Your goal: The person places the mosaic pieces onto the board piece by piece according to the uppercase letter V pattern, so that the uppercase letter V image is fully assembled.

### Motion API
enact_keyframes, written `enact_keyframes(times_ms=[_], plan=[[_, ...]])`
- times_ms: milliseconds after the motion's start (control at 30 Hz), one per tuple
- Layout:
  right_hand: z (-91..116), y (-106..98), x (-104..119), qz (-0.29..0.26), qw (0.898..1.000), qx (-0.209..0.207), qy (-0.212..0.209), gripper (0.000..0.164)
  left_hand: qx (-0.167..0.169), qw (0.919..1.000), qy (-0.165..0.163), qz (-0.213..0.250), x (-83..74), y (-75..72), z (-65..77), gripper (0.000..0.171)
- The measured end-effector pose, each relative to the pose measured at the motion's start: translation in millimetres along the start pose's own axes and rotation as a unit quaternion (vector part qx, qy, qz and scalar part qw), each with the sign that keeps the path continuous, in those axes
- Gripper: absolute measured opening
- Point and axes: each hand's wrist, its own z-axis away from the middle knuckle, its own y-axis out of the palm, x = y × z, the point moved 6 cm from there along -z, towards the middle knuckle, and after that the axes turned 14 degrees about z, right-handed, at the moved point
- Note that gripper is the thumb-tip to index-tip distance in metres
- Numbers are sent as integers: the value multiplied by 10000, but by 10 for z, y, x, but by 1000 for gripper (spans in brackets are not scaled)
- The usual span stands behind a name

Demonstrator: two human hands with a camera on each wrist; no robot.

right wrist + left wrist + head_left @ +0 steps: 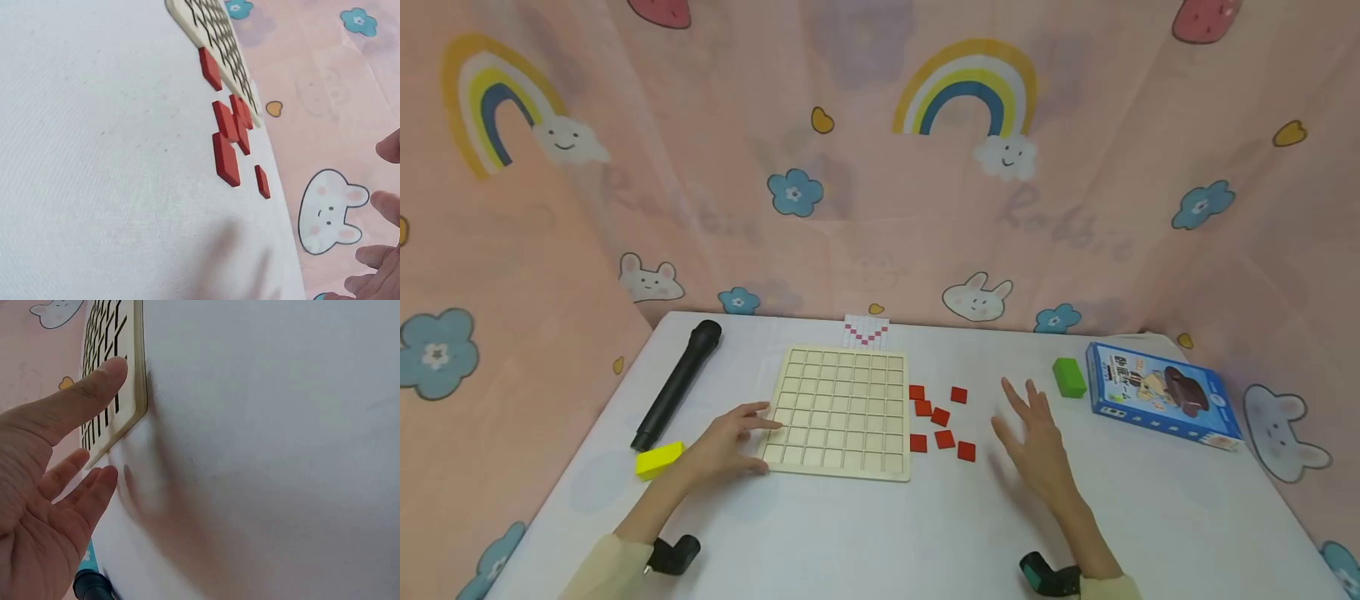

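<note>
A pale square board (842,412) with a grid of recessed cells lies flat in the middle of the white table. At its left edge is my left hand (726,446), fingers loosely extended toward the rim; whether they touch it I cannot tell. In the left wrist view, the thumb (94,390) overlaps the board's corner. Several flat red square tiles (944,439) lie scattered beside the board's right edge. To the right of them my right hand (1036,450) hovers with fingers spread and nothing held. Only its fingertips (375,256) show in the right wrist view.
A card (866,332) with a red zigzag pattern is behind the board. On the left lie a black microphone-shaped stick (677,385) and a yellow block (658,460). A green block (1069,377) and a blue box (1161,396) are at right. Patterned pink cloth (865,250) hangs behind.
</note>
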Motion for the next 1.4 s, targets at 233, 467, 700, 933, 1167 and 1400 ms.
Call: enact_keyframes(times_ms=[233, 467, 700, 933, 1167, 1400], plan=[[-58, -70, -73, -1945, 9795, 523, 98, 56, 353, 9955, -70, 879, 120, 13, -96, 56], [-129, -35, -178, -2566, 9631, 788, 210, 55, 337, 9939, -210, 1032, 146, 33, -128, 55], [-341, 177, -384, -2038, 9770, 614, -119, 48, 203, 9949, -174, 977, 190, 38, -119, 56], [-590, 337, -382, -1862, 9750, 1147, -388, 50, 125, 9927, -308, 1157, 216, 72, -135, 54], [-762, 443, -418, -1573, 9774, 1403, -122, 45, -35, 9915, -600, 1156, 226, 70, -115, 55], [-850, 507, -358, -1576, 9780, 1364, -33, 36, -204, 9903, -703, 1181, 284, 9, -50, 56]])
